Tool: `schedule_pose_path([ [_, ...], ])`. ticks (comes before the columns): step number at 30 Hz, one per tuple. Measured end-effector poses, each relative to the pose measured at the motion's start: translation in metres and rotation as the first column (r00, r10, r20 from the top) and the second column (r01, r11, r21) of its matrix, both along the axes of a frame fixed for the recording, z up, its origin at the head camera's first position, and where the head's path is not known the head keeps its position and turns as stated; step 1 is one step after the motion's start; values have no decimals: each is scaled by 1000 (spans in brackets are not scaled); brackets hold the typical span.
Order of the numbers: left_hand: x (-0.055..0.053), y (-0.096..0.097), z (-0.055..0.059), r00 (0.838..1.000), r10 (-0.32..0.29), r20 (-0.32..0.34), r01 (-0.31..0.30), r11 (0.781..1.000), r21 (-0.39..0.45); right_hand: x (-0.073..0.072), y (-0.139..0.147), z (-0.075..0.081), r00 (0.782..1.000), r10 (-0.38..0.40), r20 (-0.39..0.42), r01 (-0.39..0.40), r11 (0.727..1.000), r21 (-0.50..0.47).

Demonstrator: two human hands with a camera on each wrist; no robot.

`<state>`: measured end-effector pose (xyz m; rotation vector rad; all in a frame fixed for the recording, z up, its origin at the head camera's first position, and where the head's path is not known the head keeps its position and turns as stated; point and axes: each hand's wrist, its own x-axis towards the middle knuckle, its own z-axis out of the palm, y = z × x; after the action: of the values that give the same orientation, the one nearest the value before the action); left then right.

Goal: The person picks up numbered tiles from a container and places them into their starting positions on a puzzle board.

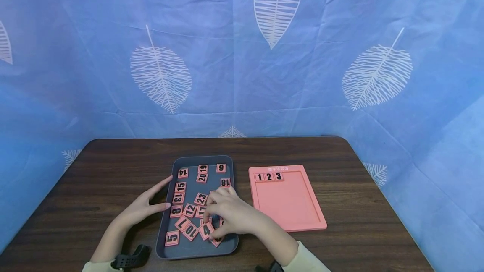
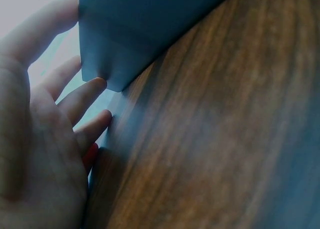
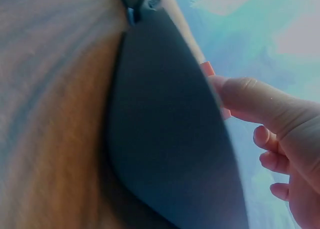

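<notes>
A dark grey tray (image 1: pixel 193 250) holds several pink number tiles, some lying at odd angles or overlapping near the front right. My right hand (image 1: pixel 235 212) reaches over the tray's right wall and pinches the tile with the number 4 (image 1: pixel 206 230), which looks tilted. In the right wrist view the thumb (image 3: pixel 250 96) meets a pink tile edge behind the tray wall. Fingers and thumb spread, my left hand (image 1: pixel 138 210) rests against the tray's left side; its fingertips (image 2: pixel 100 83) touch the outer wall in the left wrist view.
Right of the tray lies a pink framed board (image 1: pixel 289 202), with tiles 1 (image 1: pixel 259 177), 2 (image 1: pixel 269 176) and 3 (image 1: pixel 278 176) in a row at its upper left. Both stand on a dark wooden table (image 1: pixel 359 205). A blue leaf-patterned cloth (image 1: pixel 227 74) hangs behind.
</notes>
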<state>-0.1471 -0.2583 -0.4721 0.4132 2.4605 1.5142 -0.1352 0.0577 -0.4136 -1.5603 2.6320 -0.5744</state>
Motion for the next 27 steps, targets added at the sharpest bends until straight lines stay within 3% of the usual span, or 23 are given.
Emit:
schedule_pose_path([
  [10, -1, -2, -4, 1000, 2, 2, -2, 1000, 6, -10, 40, 14, 991, -133, 3, 133, 988, -79],
  [16, 0, -2, -3, 1000, -2, -3, 2, 1000, 6, -19, 68, 10, 981, -192, 23, 193, 975, -106],
  [27, 1, 0, 0, 1000, 6, -4, -6, 1000, 6, -38, 120, 0, 963, -271, -14, 266, 954, -140],
])
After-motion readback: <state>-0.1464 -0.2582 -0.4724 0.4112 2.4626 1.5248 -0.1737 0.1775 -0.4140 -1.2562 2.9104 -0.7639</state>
